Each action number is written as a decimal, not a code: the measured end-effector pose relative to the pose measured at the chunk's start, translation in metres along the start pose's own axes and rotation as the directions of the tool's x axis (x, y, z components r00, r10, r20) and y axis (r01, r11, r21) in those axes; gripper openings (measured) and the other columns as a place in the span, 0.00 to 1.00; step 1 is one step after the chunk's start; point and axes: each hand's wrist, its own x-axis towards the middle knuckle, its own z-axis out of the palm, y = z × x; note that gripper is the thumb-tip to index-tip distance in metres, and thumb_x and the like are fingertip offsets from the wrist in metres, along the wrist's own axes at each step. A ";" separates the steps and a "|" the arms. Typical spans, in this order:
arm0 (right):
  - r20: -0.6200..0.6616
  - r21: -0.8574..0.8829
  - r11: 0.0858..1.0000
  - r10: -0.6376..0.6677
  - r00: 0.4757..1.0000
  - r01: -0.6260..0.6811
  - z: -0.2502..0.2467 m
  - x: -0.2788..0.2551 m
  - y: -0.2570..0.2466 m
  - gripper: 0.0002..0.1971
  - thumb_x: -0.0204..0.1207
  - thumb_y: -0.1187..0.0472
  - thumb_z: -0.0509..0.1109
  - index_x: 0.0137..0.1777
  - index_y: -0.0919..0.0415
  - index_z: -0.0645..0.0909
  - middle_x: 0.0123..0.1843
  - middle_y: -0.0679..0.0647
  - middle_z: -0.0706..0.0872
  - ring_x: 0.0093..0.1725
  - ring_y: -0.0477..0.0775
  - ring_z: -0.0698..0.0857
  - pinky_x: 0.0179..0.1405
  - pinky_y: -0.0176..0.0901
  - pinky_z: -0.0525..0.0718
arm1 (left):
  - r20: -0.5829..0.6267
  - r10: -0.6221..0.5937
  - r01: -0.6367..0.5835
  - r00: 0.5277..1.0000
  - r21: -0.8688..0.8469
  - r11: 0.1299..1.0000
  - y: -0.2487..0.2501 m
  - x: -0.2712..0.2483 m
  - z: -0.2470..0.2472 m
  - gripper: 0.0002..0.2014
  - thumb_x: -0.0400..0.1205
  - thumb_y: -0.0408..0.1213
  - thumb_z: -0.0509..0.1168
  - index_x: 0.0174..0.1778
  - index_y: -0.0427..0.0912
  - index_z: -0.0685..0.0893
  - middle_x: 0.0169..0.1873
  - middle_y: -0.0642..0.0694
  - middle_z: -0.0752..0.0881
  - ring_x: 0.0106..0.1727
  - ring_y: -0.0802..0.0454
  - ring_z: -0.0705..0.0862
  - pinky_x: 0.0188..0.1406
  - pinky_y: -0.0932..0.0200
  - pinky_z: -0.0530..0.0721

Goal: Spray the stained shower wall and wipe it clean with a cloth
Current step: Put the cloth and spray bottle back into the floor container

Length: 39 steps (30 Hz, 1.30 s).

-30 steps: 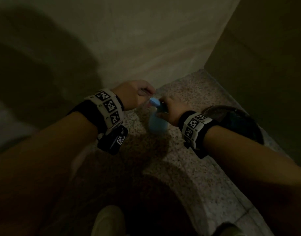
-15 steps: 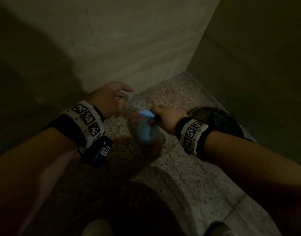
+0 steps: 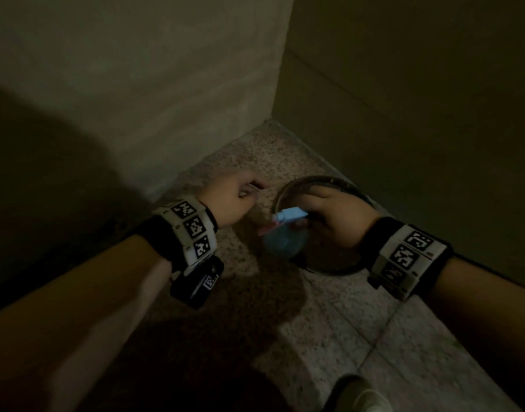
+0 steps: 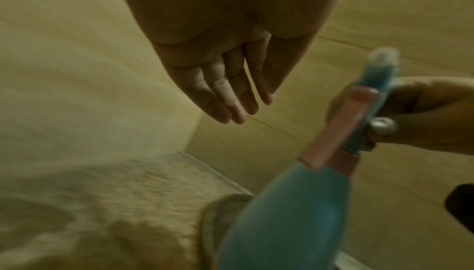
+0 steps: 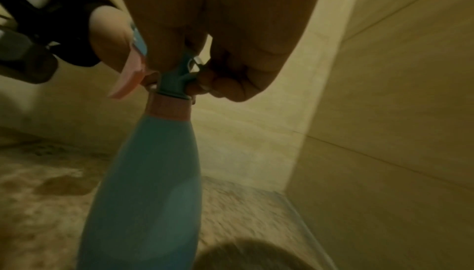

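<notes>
Low in the corner where two walls meet the speckled floor, a blue spray bottle is held by the right hand. The bottle hangs below the hand, its body tilted down toward the floor, over the rim of a dark round basin that stands against the right-hand wall. In the right wrist view the fingers are seen curled round the neck just above the pink collar, with the pink trigger jutting out on the thumb side and the blue body stretching away beneath. The nozzle end points toward the left hand.

The left hand is kept just beside the bottle, apart from it, holding nothing. In the left wrist view its fingers are shown nearly straight and close together, pointing toward the wall corner, with the bottle to their right. The lit wall lies directly beyond the left hand. A shoe tip is seen at the lower edge of the head view.
</notes>
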 end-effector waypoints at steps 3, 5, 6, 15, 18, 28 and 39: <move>0.003 -0.009 0.997 0.076 0.997 -0.076 0.000 -0.012 0.023 0.18 0.81 0.56 0.63 0.69 0.57 0.75 0.68 0.58 0.76 0.67 0.59 0.76 0.61 0.46 0.73 | 0.047 0.029 -0.029 0.998 -0.003 1.000 0.020 0.012 0.027 0.12 0.84 0.33 0.59 0.61 0.45 0.82 0.59 0.47 0.83 0.61 0.55 0.80 0.56 0.64 0.75; 0.006 -0.011 0.994 0.111 0.994 -0.111 0.001 -0.017 0.037 0.18 0.81 0.56 0.63 0.70 0.57 0.75 0.68 0.57 0.76 0.66 0.59 0.76 0.60 0.46 0.73 | 0.084 0.041 -0.042 0.996 0.001 0.999 0.029 0.020 0.041 0.13 0.84 0.33 0.58 0.62 0.46 0.82 0.60 0.46 0.83 0.64 0.53 0.80 0.57 0.64 0.74; 0.006 -0.006 0.992 0.124 0.992 -0.124 0.002 -0.020 0.043 0.18 0.81 0.55 0.63 0.69 0.56 0.75 0.67 0.57 0.76 0.65 0.59 0.76 0.59 0.47 0.73 | 0.100 0.040 -0.040 0.994 0.000 0.999 0.033 0.023 0.047 0.13 0.84 0.32 0.58 0.62 0.46 0.81 0.61 0.47 0.83 0.64 0.53 0.80 0.57 0.64 0.74; 0.046 -0.013 0.981 0.195 0.980 -0.195 0.013 -0.033 0.082 0.17 0.82 0.54 0.61 0.69 0.55 0.74 0.65 0.57 0.76 0.61 0.59 0.77 0.52 0.44 0.72 | 0.125 0.024 -0.020 0.992 -0.033 0.999 0.036 0.046 0.083 0.14 0.83 0.30 0.60 0.65 0.43 0.79 0.62 0.47 0.83 0.64 0.53 0.81 0.59 0.64 0.76; 0.023 0.009 0.980 0.200 0.980 -0.200 0.020 -0.033 0.093 0.16 0.82 0.54 0.61 0.68 0.55 0.75 0.63 0.57 0.77 0.59 0.58 0.77 0.50 0.42 0.71 | 0.133 0.012 -0.010 0.991 -0.015 1.000 0.033 0.050 0.090 0.15 0.83 0.31 0.60 0.65 0.43 0.79 0.62 0.48 0.83 0.63 0.53 0.81 0.61 0.62 0.76; 0.015 0.090 0.966 0.244 0.970 -0.244 0.028 -0.025 0.105 0.16 0.82 0.55 0.61 0.69 0.54 0.75 0.64 0.58 0.76 0.61 0.60 0.77 0.59 0.51 0.77 | 0.130 0.005 -0.008 0.991 0.024 1.000 0.029 0.056 0.094 0.15 0.83 0.32 0.60 0.65 0.45 0.79 0.62 0.49 0.83 0.64 0.53 0.81 0.61 0.60 0.78; 0.152 0.063 0.951 0.290 0.945 -0.303 0.000 -0.018 0.100 0.23 0.83 0.45 0.56 0.72 0.55 0.71 0.69 0.58 0.72 0.69 0.59 0.72 0.68 0.50 0.71 | 0.144 0.016 -0.022 0.989 0.041 0.999 0.038 0.061 0.066 0.16 0.83 0.30 0.59 0.67 0.40 0.78 0.63 0.44 0.81 0.66 0.49 0.80 0.61 0.65 0.75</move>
